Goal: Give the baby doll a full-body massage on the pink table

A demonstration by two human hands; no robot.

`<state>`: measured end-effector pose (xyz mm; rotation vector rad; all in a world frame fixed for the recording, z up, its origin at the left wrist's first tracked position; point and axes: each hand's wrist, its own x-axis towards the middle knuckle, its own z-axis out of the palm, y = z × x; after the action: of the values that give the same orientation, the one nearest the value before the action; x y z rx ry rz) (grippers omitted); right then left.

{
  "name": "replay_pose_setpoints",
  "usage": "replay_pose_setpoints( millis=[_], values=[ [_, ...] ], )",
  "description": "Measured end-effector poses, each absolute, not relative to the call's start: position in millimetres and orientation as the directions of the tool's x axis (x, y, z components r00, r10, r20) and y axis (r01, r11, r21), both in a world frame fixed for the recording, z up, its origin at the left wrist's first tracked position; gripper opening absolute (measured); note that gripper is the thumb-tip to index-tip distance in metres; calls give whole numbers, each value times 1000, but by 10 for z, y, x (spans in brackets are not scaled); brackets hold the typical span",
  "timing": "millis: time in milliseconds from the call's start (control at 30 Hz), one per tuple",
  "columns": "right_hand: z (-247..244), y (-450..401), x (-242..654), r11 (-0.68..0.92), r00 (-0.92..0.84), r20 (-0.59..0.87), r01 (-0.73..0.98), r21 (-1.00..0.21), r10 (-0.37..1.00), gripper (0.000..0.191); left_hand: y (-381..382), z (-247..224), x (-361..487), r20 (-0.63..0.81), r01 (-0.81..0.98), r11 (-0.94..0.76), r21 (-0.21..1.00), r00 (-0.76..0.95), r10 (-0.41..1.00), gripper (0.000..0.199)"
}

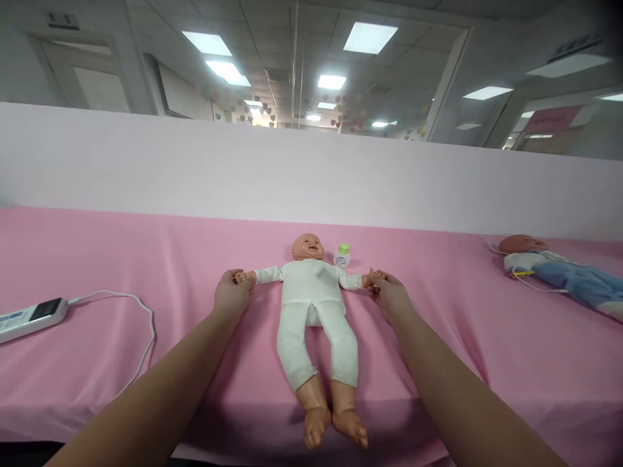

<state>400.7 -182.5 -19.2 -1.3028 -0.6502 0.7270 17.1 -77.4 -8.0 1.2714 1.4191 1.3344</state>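
A baby doll (pixel 311 288) with a white cloth body lies on its back, head away from me and bare feet near the table's front edge. Its arms are stretched out to both sides. My left hand (pixel 232 292) is closed around the doll's hand on the left. On the other side, my right hand (pixel 388 292) grips the doll's other hand between thumb and fingers. Just right of the doll's head stands a small clear bottle (pixel 342 255) with a green cap.
Pink cloth (pixel 195 253) covers the table, backed by a low white wall (pixel 311 175) with glass above. At left lies a white device (pixel 34 319) with a dark screen and a cable (pixel 152 324). A second doll (pixel 574 275) in blue and white lies at far right.
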Motion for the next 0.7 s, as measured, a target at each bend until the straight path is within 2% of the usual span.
replay_pose_setpoints(
  millis=[100, 233, 333, 500, 700],
  values=[
    [-28, -1743, 3967, 86, 557, 35, -65, -994, 830, 36, -679, 35, 227, 64, 100, -46, 994, -181, 981, 56],
    [151, -1565, 3981, 22, 440, 11, -20, -1000, 898, 28, -467, 232, 371, -16, 5, 17, 1000, -159, 987, 35],
    [121, -1450, 3983, -16, 395, -26, -27, -999, 918, 28, -363, 280, 456, -43, 20, 46, 999, -142, 989, 28],
    [-134, -1383, 3995, -45, 471, -61, -45, -998, 880, 32, -322, 49, 426, 24, 133, -3, 991, -162, 986, 38],
    [-187, -1419, 4088, -46, 525, -46, -12, -999, 850, 37, -283, -77, 384, 53, 61, -43, 997, -173, 984, 46]
  ],
)
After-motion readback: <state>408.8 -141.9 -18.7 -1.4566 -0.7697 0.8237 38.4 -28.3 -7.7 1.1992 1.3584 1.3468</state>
